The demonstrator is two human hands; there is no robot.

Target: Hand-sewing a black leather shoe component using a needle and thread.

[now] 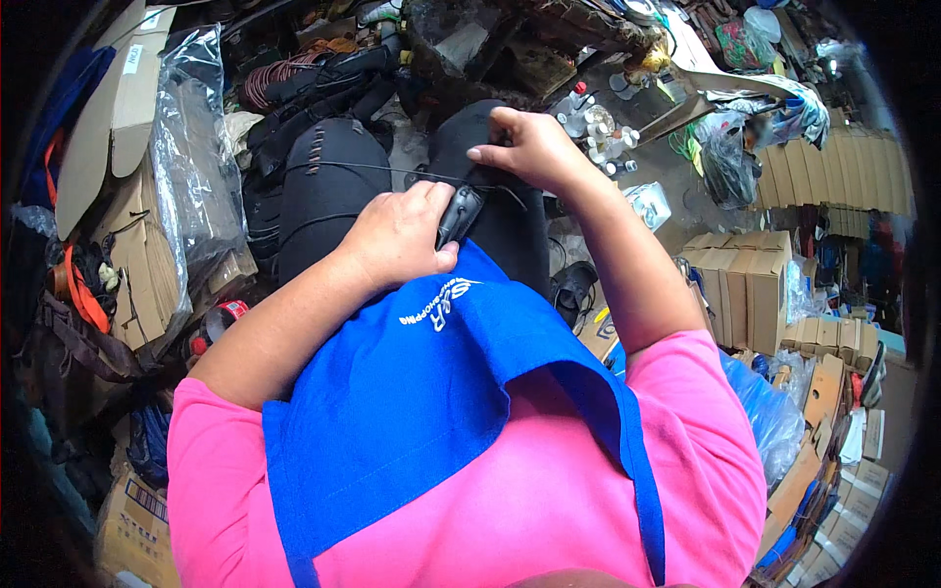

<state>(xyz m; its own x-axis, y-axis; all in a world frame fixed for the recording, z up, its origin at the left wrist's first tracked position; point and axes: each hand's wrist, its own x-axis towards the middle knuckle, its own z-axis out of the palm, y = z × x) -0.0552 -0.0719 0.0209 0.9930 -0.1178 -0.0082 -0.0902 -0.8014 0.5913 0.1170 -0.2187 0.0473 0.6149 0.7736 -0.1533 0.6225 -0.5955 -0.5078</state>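
Observation:
Over my lap, my left hand (397,233) closes its fingers and thumb on a black, shiny piece (459,214) that looks like part of a shoe. Small marks run along its edge; the rest blends into my dark trousers. Slightly farther off and to the right, my right hand (534,147) is curled above my right knee, thumb pointing left. Whatever its fingers hold is hidden. A thin dark cord (417,171) stretches across my legs and passes between the two hands. The blue apron (392,392) reaches up to the black piece.
Flattened cardboard (132,284) and clear plastic wrap (196,157) stand close on the left. Small bottles (593,122) crowd the floor beyond my right hand. A black shoe (573,289) lies beside my right leg. Bundled cardboard boxes (740,284) are stacked farther right.

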